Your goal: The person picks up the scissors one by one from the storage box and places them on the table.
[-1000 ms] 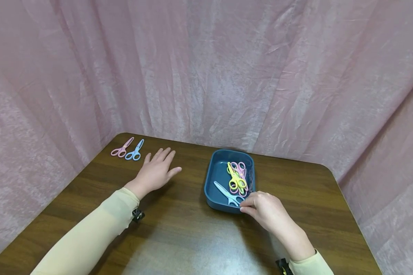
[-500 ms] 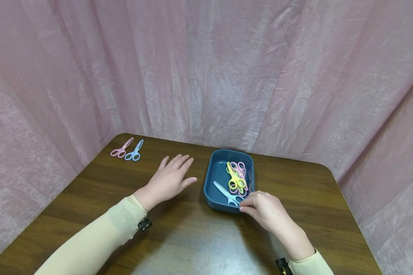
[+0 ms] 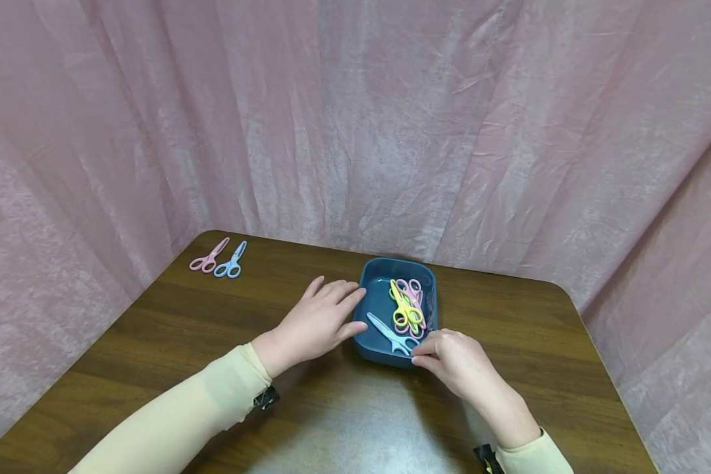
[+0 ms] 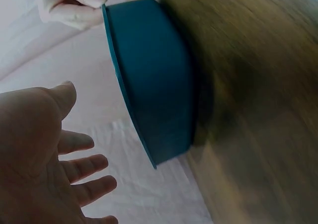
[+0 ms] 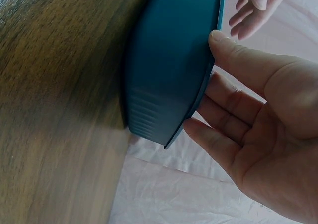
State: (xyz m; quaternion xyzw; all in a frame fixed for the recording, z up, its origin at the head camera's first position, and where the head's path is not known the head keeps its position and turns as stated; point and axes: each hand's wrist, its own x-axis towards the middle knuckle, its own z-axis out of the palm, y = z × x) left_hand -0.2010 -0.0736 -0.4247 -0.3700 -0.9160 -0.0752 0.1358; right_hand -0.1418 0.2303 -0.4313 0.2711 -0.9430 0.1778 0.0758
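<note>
With our right hand (image 3: pixel 459 365) we pinch the blue box (image 3: pixel 379 304) by its rim, just below the frame's middle. Our left hand (image 3: pixel 314 326) is loose, fingers spread, just beside it. Scissors (image 3: pixel 404 305) lie inside; two more pairs (image 3: pixel 236 259) sit at left on the desk (image 3: pixel 509 329).

Gap, seemingly, between left hand (image 4: pixel 35 154) and bin (image 4: pixel 154 75)

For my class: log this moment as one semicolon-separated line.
left hand: beside blue tray, fingers spread; right hand: grips tray rim; in tray: light-blue scissors, yellow-topped scissors pile; on table: pink scissors, blue scissors
</note>
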